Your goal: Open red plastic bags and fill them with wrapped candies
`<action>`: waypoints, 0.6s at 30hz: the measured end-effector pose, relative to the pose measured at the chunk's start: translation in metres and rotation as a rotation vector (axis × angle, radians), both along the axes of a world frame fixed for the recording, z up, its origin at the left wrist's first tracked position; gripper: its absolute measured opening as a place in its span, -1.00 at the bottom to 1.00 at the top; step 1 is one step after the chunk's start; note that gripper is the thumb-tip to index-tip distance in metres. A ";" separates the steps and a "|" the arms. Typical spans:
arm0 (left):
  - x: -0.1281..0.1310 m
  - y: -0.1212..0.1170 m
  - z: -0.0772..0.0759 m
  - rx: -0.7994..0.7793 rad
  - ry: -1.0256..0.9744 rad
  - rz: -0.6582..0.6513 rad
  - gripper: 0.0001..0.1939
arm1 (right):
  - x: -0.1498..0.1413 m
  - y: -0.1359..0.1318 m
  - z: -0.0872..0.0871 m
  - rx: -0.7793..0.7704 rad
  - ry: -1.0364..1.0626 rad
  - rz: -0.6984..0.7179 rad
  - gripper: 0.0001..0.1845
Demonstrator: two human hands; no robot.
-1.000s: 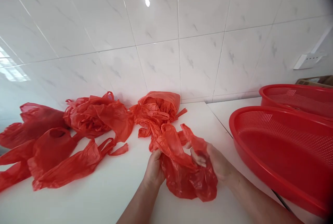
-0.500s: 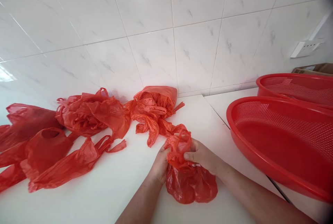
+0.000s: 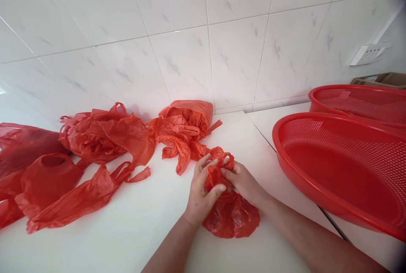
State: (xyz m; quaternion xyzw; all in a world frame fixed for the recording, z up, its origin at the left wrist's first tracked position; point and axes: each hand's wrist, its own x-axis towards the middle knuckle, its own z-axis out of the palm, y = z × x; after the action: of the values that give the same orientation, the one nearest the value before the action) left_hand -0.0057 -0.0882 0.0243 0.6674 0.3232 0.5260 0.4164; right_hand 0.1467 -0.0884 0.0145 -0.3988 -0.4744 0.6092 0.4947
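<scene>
The held bag (image 3: 233, 220) was thin plastic film, crinkled and glossy where it bulged. The pile (image 3: 100, 133) looked like the same film, rumpled and more matt, and the bundle (image 3: 198, 109) had smooth film outside, wrinkled film within. The baskets (image 3: 312, 192) were smooth, glossy plastic. The table (image 3: 142, 214) looked smooth with a faint sheen, the tiles (image 3: 237, 53) polished, the socket (image 3: 369, 55) plain plastic, the box (image 3: 383, 80) matt cardboard.

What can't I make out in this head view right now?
All in the head view:
Right hand: some fingers, hidden behind the held bag.
Left hand: its palm, covered by the back of the hand.
Far basket: right end, cut off by the picture edge.
Cardboard box: lower part, hidden behind the far basket.
Leftmost bag: cut off by the left edge.
</scene>
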 end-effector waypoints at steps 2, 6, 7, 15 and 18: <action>0.001 0.003 -0.003 -0.122 -0.046 0.030 -0.79 | 0.002 -0.003 0.003 0.015 -0.044 0.043 -0.73; 0.000 0.009 -0.010 -0.405 -0.192 -0.010 -0.80 | 0.008 -0.007 0.011 0.094 -0.037 0.175 -0.70; -0.001 0.010 -0.011 -0.451 -0.215 -0.032 -0.79 | 0.009 -0.008 0.012 0.114 -0.040 0.198 -0.63; -0.003 0.010 -0.014 -0.543 -0.253 -0.090 -0.80 | 0.018 -0.005 0.015 0.112 -0.141 0.256 -0.75; -0.004 0.010 -0.012 -0.413 -0.222 -0.055 -0.82 | 0.020 -0.005 0.017 0.147 -0.270 0.149 -0.59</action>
State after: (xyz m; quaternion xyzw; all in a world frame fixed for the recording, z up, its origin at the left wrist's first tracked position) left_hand -0.0095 -0.0783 0.0120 0.5149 0.3580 0.5074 0.5911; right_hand 0.1669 -0.0935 0.0316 -0.4034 -0.6082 0.5487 0.4077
